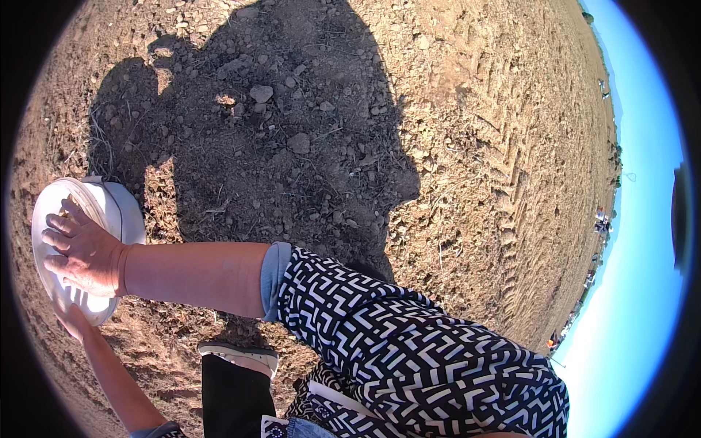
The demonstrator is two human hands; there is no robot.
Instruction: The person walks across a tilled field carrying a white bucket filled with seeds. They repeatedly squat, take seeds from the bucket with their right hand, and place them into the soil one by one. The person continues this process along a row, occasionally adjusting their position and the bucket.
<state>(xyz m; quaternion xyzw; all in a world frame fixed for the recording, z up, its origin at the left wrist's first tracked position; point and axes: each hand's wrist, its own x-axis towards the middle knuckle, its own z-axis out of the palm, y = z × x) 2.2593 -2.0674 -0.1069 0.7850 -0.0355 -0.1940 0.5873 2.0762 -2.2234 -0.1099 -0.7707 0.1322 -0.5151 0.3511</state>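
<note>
A round white bucket point(130, 212) is at the left, above the dry soil. My right hand point(89, 255) lies spread across its pale round top, fingers apart and nothing gripped between them. Whether that surface is a lid or the bucket's inside I cannot tell. Lower down, my left hand point(73, 321) holds the bucket's near rim, its fingers partly hidden against the edge. My right arm, in a black and white patterned sleeve point(380, 321) with a pale blue cuff, stretches across from the lower right.
Dry, cloddy soil with loose stones point(261, 93) spreads all round, partly under a large shadow point(292, 139). Tyre tracks point(504, 182) mark the ground to the right. My shoe point(244, 357) stands below my forearm. Small distant figures point(602, 223) line the field's far edge.
</note>
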